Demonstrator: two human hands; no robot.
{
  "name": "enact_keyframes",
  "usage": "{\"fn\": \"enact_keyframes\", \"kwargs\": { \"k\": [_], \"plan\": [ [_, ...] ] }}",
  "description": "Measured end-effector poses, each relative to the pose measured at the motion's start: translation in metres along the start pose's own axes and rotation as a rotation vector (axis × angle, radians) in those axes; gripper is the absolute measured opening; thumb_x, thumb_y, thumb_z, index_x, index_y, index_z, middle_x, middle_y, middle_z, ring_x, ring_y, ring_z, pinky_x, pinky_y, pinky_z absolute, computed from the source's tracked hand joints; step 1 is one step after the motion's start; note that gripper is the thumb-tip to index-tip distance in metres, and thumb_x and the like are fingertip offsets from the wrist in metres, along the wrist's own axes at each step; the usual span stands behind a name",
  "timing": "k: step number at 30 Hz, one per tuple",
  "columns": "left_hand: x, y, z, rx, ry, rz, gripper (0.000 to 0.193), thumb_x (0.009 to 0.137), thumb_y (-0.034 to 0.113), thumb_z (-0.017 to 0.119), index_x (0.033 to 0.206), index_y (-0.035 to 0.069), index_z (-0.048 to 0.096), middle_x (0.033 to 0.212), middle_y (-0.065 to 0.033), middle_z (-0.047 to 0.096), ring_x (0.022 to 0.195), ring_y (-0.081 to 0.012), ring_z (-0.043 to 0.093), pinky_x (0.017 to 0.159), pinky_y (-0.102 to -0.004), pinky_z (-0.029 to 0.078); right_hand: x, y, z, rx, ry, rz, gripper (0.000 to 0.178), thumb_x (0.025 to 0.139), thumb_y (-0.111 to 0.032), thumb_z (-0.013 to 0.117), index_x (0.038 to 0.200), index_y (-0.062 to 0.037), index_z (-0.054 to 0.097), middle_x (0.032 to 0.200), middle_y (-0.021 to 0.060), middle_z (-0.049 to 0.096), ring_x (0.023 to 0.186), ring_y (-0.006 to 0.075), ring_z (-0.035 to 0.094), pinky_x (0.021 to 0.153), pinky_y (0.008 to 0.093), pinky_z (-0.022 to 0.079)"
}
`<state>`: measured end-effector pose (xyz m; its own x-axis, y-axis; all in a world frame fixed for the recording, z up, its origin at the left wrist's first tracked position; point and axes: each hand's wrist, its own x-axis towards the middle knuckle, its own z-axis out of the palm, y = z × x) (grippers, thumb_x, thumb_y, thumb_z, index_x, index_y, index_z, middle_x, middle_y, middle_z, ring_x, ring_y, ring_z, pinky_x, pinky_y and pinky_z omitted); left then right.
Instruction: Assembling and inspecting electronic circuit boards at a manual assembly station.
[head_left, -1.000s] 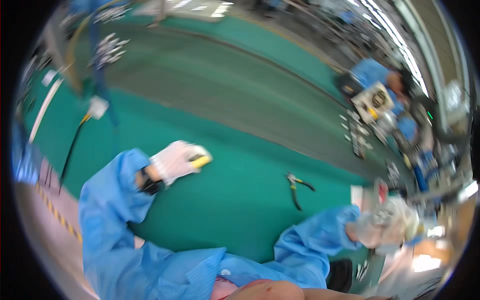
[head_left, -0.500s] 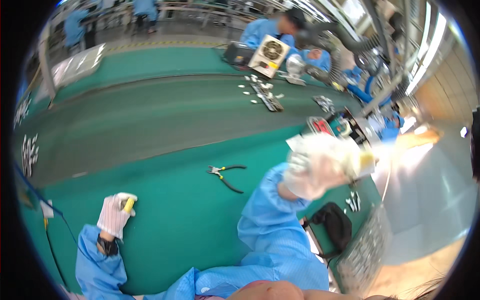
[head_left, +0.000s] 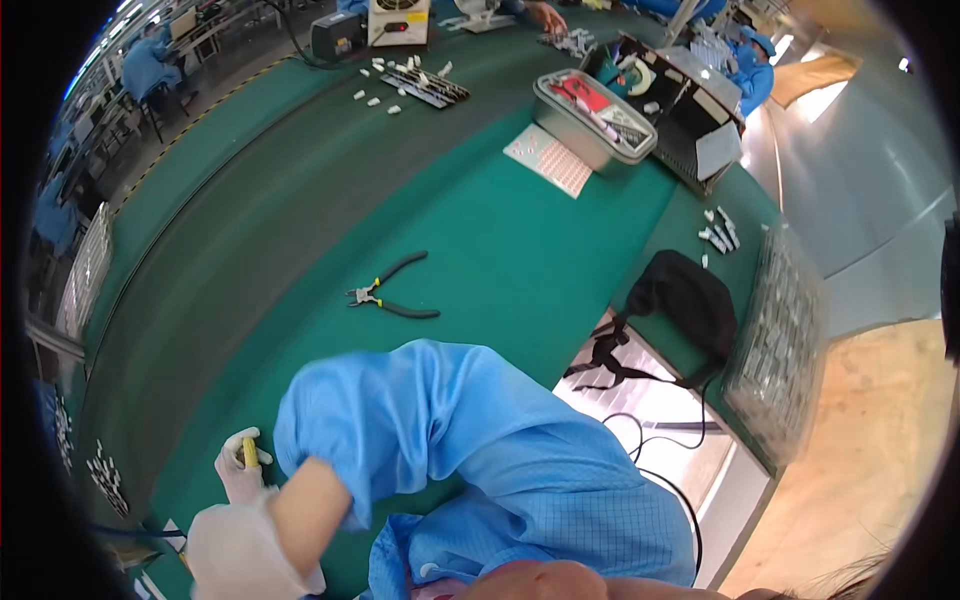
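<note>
My left hand [head_left: 238, 466], in a white glove, rests at the near left of the green mat with its fingers curled. Along them shows a small yellow piece [head_left: 250, 452]; whether it is held or worn on a finger I cannot tell. Right beside it, nearer to me, is my right hand [head_left: 235, 550], also gloved, with the arm reaching across my body. Its fingers are hidden, so what it holds, if anything, does not show. Farther off on the mat lie cutting pliers [head_left: 365, 294], black-handled with yellow bits, their handles spread and touched by neither hand.
A clear-lidded box [head_left: 597, 150] stands at the far right, by a white dotted sheet [head_left: 550, 160] and a black bin [head_left: 690, 120]. A black pouch [head_left: 685, 300] and a bagged stack [head_left: 780, 340] lie right. A dark belt [head_left: 230, 210] runs beyond the mat, bearing small white parts.
My right hand has swung from the far right across my body to the left, beside my left hand. The view has turned right; the pliers and the left hand's curl look the same.
</note>
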<state>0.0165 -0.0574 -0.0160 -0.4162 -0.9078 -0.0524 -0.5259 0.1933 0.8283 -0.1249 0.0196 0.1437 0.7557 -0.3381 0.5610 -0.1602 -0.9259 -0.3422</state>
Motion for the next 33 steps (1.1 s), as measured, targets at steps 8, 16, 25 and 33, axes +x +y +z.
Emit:
{"fn": "enact_keyframes", "kwargs": {
  "k": [8, 16, 25, 33],
  "plan": [
    [0.015, -0.007, -0.005, -0.104, -0.182, -0.105, 0.026, 0.085, -0.007, 0.049, 0.105, 0.002, 0.063, 0.075, -0.0047, 0.06, 0.06, -0.0096, 0.054, 0.059, -0.0219, 0.043, 0.009, 0.036, -0.002, 0.144, 0.231, 0.132, 0.028, 0.075, -0.036, 0.061, 0.062, -0.0108, 0.062, 0.062, 0.0081, 0.062, 0.06, 0.0248, 0.062, 0.051, 0.0365, 0.047],
    [0.005, 0.003, 0.004, -0.02, -0.007, -0.152, 0.035, 0.075, -0.01, 0.046, 0.103, 0.002, 0.064, 0.076, -0.0067, 0.062, 0.061, -0.0107, 0.056, 0.06, -0.0229, 0.044, -0.012, 0.023, -0.027, 0.195, 0.022, 0.011, 0.024, 0.073, -0.032, 0.063, 0.074, -0.0094, 0.07, 0.076, 0.0146, 0.068, 0.071, 0.03, 0.067, 0.059, 0.0414, 0.053],
    [0.003, -0.023, 0.001, 0.019, 0.031, 0.289, 0.025, 0.08, -0.002, 0.052, 0.103, 0.003, 0.063, 0.074, -0.0075, 0.063, 0.064, -0.0117, 0.058, 0.057, -0.0249, 0.044, -0.016, 0.006, -0.035, 0.089, -0.275, -0.056, 0.026, 0.077, -0.026, 0.059, 0.075, -0.0024, 0.069, 0.073, 0.0197, 0.066, 0.07, 0.0344, 0.066, 0.061, 0.0439, 0.054],
    [0.02, -0.009, -0.007, -0.522, 0.027, -0.916, 0.025, 0.083, -0.005, 0.049, 0.101, 0.003, 0.064, 0.073, -0.0089, 0.064, 0.056, -0.0129, 0.058, 0.057, -0.0251, 0.044, -0.015, 0.008, -0.019, 0.242, -0.108, -0.01, 0.023, 0.079, -0.025, 0.058, 0.075, -0.0049, 0.068, 0.066, 0.0166, 0.063, 0.068, 0.0302, 0.064, 0.058, 0.0436, 0.051]
  ]
}}
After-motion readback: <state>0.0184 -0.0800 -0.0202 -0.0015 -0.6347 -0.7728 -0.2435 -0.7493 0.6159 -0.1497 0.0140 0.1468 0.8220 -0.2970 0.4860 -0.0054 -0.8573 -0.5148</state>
